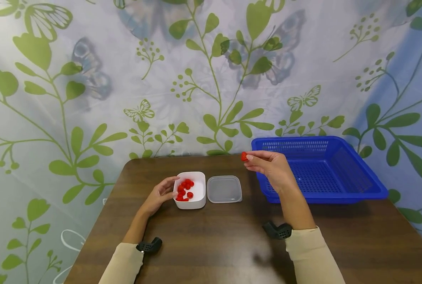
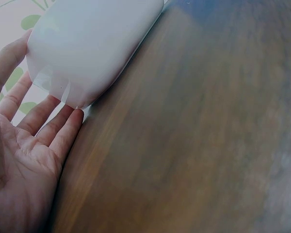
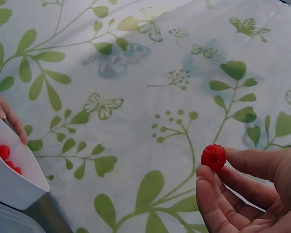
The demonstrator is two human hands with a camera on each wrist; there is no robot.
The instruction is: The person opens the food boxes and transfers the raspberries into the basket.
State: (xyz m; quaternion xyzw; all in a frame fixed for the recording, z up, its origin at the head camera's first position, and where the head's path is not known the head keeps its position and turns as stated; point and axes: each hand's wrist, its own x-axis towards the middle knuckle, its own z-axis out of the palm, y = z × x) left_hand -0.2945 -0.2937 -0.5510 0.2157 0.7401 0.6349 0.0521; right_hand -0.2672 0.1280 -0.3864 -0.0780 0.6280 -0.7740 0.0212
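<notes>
My right hand [image 1: 269,167] is raised above the table near the blue basket. Between thumb and fingertips it pinches a red raspberry [image 3: 213,158], whose hollow end shows in the right wrist view. On the table stands a white square container [image 1: 195,202] holding several more raspberries [image 1: 186,184]. My left hand [image 1: 162,193] touches that container's left side. In the left wrist view its fingers lie fairly straight against the container's outer wall [image 2: 92,43], with the palm apart from it.
A translucent lid [image 1: 225,189] lies flat just right of the container. The blue perforated basket [image 1: 324,197] stands at the table's back right. Behind the brown table [image 1: 211,244] hangs a cloth [image 1: 125,59] patterned with leaves and butterflies.
</notes>
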